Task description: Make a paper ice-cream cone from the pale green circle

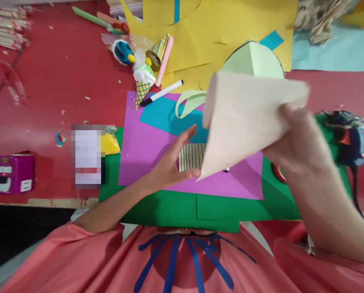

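Observation:
My right hand grips a rolled sheet of cream paper, raised above the table, with its loose corner pointing down to the left. My left hand is open beside that corner, thumb and fingers apart; whether the thumb touches the paper I cannot tell. Below the hands lies a purple sheet with a blue paper piece and a striped paper piece on it. A pale green paper strip curls beyond my left hand. Behind the roll is a pale green paper shape, partly hidden.
Green sheets lie under the purple one. A black-and-white marker, a pink stick and small paper ice-cream cones sit near a yellow sheet. A purple box stands left, a glue gun right.

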### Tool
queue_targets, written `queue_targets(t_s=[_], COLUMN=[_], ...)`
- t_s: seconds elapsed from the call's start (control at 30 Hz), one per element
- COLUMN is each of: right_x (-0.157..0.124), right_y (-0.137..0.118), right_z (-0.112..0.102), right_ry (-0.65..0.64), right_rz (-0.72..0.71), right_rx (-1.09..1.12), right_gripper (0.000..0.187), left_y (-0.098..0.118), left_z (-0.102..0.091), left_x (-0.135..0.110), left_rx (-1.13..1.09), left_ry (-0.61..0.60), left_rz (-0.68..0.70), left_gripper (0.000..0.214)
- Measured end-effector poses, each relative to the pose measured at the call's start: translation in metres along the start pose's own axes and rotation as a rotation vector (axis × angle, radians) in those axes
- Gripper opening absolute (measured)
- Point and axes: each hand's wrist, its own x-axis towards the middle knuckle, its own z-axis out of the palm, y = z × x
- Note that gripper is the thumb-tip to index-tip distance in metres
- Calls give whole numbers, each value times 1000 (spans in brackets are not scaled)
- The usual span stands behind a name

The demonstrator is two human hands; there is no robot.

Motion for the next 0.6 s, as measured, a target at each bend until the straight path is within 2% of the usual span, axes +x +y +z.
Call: queue_targets(t_s=[0.07,0.13,0.2,0.27,0.33,0.43,0.5,0.6], right_x=[-6,-13,-18,-20,-21,-22,-25,-31], right_y=[-8,-16,-22,-24,-26,-31,-35,-38], right_z=[20,40,54,60,62,57,54,52], right_ry=[-75,-77,-48,-7,34,70,96,133], right_rz=[235,377,459,525,573,607,650,751], right_rx=[309,519,625,685,724,818,881,916], right_gripper=[41,38,38,37,37,35,34,35], left_y=[7,15,20,21,20,22,28,37], left_z=[-1,-3,-4,-3,3,11,14,22], left_x=[5,9,10,11,13,16,17,11], left_rx=[-166,-296,-345,-462,-573,-592,-496,-334], left_ry=[36,83,36,-62,-106,61,125,137], left_rz=[-78,-184,-349,-440,-516,-635,-632,-493], left_gripper=[95,91,82,79,61,48,46,40])
